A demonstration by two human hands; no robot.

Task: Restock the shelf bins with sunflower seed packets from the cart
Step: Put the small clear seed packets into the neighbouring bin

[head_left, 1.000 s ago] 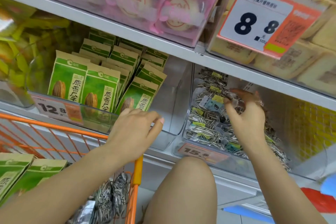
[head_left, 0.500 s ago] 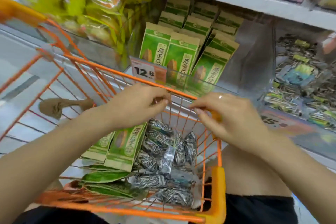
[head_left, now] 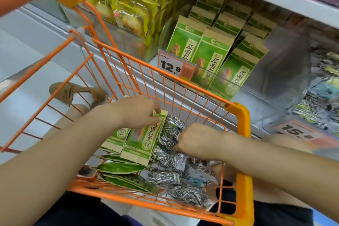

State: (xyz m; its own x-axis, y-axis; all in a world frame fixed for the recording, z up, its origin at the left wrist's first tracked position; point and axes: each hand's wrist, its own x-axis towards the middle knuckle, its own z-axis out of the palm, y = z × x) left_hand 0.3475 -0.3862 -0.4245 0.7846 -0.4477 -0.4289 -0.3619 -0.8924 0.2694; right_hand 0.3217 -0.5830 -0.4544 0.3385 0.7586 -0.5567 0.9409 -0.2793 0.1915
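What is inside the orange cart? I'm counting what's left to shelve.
Inside the orange cart: green seed packets, one pinched by the left hand, and clear striped-seed packets under the right hand. Lower layers are covered.

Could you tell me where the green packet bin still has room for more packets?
The clear bin is bare on its right side, between the green packets and its right wall. Its left and middle are packed with upright rows.

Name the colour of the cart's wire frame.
Orange: the wire shopping cart with its plastic corners, clearest in the head view.
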